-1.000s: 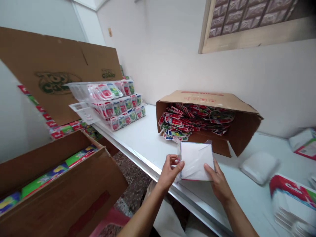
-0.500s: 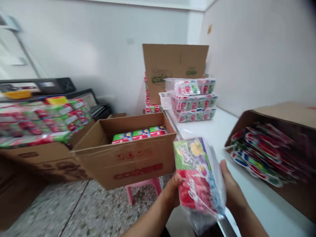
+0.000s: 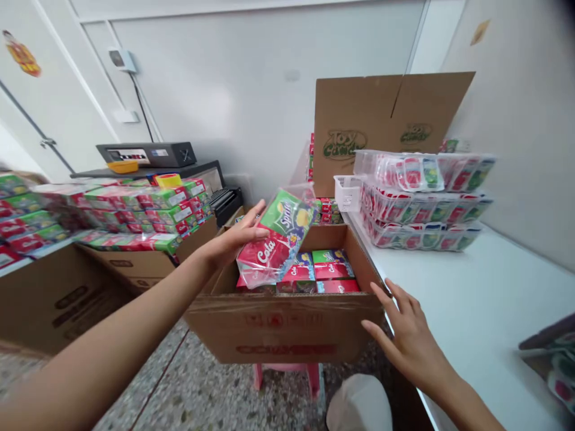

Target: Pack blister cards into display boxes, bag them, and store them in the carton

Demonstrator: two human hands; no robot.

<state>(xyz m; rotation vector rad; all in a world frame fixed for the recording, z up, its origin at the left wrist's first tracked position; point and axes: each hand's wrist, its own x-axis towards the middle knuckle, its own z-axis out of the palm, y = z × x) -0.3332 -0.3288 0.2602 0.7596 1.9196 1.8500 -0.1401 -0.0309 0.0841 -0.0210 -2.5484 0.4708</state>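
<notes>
My left hand (image 3: 240,236) grips a plastic-wrapped candy box (image 3: 279,238), printed green with "Sprite" and red with "Cola". It is tilted above an open cardboard carton (image 3: 283,326), my fingers at its left side and partly hidden behind it. Inside the carton, similar boxes (image 3: 332,264) lie in rows. My right hand (image 3: 402,332) holds nothing; its fingers are spread near the carton's right front corner, beside the white table edge.
The carton stands on a pink stool (image 3: 287,376). On the white table (image 3: 431,281) to the right are stacked clear trays (image 3: 422,206) of packets. Another carton (image 3: 390,114) stands behind, flap raised. Boxes (image 3: 157,206) are piled at left, near a dark machine (image 3: 148,154).
The wrapped box went from both hands at the table edge to the left hand alone over the carton. My right hand let go and opened. The view swung left.
</notes>
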